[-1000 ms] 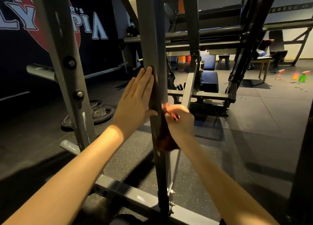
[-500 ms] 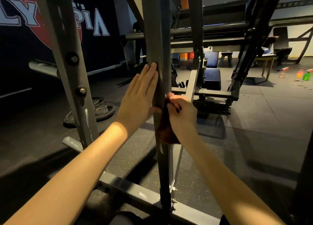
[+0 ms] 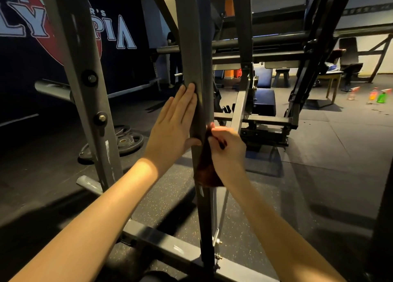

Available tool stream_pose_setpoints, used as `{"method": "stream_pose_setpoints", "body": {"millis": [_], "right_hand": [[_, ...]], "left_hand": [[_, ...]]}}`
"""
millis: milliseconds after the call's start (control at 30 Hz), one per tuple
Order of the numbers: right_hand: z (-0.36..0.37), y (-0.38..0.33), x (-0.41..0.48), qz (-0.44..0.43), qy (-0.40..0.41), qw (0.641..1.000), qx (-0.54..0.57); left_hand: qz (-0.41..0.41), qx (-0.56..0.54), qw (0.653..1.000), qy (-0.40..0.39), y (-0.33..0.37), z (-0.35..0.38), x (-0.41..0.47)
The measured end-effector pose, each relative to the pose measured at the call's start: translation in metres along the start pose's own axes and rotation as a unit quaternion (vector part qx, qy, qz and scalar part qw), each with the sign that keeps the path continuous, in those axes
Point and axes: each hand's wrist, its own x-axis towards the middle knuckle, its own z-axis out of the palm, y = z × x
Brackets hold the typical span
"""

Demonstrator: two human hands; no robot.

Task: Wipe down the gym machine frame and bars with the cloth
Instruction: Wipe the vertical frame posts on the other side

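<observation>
Dim gym, dark rubber floor (image 3: 319, 154), and we're crouched right up against the machine.

Our right hand (image 3: 227, 152) has its fingers curled tight round the cloth (image 3: 207, 171), pressing it onto the right-hand face of the grey upright post (image 3: 195, 48). Our left hand (image 3: 174, 124) holds nothing. It lies flat with straight fingers on the near face of the same post, thumb hooked across just beside the cloth, basically bracing.

What's changed in the last second? Not much: the cloth hand has crept a little higher against the left thumb, and the left hand hasn't budged. So we'd say we're mid-stroke on this one post, working upward, with plenty of frame untouched.

The cloth itself is dark red, bunched up in the fist, with a loose tail hanging down below the hand along the post. Only the wad under the fingers looks like it's touching metal.

Further out, the post drops to a grey base bar (image 3: 170, 243) with a few bolts. Weight plates (image 3: 127, 141) lie on the floor to the left, and some coloured spray bottles (image 3: 380, 96) stand well apart at far right.
</observation>
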Motion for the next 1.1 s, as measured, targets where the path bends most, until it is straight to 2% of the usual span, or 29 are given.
{"method": "stream_pose_setpoints", "body": {"millis": [100,133,200,267,333,433,533,600,700,800,967,1033,1100], "right_hand": [[0.004,0.013,-0.006,-0.005,0.024,0.999,0.025],[0.007,0.028,-0.016,0.019,0.021,0.999,0.024],[0.012,0.058,-0.036,0.091,-0.028,0.995,0.022],[0.012,0.072,-0.044,0.107,-0.070,0.992,-0.004],[0.010,0.065,-0.037,0.072,-0.044,0.996,-0.025],[0.009,0.038,-0.020,-0.043,0.012,0.998,-0.038],[0.012,0.042,-0.020,-0.097,0.050,0.994,0.006],[0.013,0.063,-0.031,-0.051,0.034,0.998,0.029],[0.014,0.086,-0.048,0.069,-0.054,0.996,0.015],[0.013,0.073,-0.042,0.050,-0.032,0.998,-0.007],[0.012,0.055,-0.031,-0.080,0.034,0.996,0.023],[0.014,0.070,-0.037,-0.056,0.030,0.998,0.015],[0.015,0.082,-0.046,0.031,-0.008,0.999,0.006]], "left_hand": [[0.001,0.005,1.000,0.001,0.001,-0.002,0.000],[0.000,0.006,1.000,0.000,0.001,-0.002,0.000],[-0.002,0.002,1.000,-0.004,0.002,-0.002,-0.001],[-0.004,0.002,1.000,-0.004,0.003,-0.002,0.000],[-0.006,0.002,1.000,-0.005,0.002,-0.001,0.000],[-0.004,0.003,1.000,-0.004,0.001,-0.001,0.000],[0.000,0.004,1.000,0.000,0.001,-0.001,0.000],[0.001,0.004,1.000,-0.003,0.001,-0.001,-0.001],[0.001,0.004,1.000,-0.005,0.002,-0.003,0.000],[0.002,0.018,1.000,-0.007,0.003,-0.004,0.000],[-0.003,0.027,1.000,-0.011,0.003,-0.003,-0.002],[-0.007,0.030,0.999,-0.010,0.005,-0.002,-0.005],[-0.014,0.025,1.000,-0.002,0.011,0.000,-0.013]]}}
